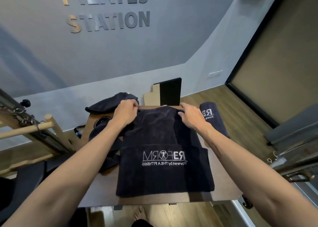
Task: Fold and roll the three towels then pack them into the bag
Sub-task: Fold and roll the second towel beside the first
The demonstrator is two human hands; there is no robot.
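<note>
Dark towel (165, 158) lies flat mid-tabletop, folded to a long strip; near end reaches almost to the near edge, logo face up, far end at the far edge of the tabletop (110, 190). Left hand (124, 113) has fingers curled over the towel's far-left corner, gripping the hem. Right hand (191, 116) sits on the far-right corner, fingers bent down onto the hem; looks like a pinch, thumb side hidden, so grip isn't fully confirmed.

Rolled towel (212, 118) lies at the right edge, just beside the right hand, logo out. One looks done. Third towel (111, 102) is a loose heap at the far-left corner, behind the left hand, not yet folded. Dark fabric with straps along the left side, partly under the flat towel, is probably the bag (107, 140); can't tell for sure.

Step, by my read: towel two, fold finished, roll about to start from the far end. Next move needs both corners tucked evenly, then a tight roll toward the near edge, keeping sides square so the logo ends up outside like the first roll. Roughly a third through; nothing packed.
</note>
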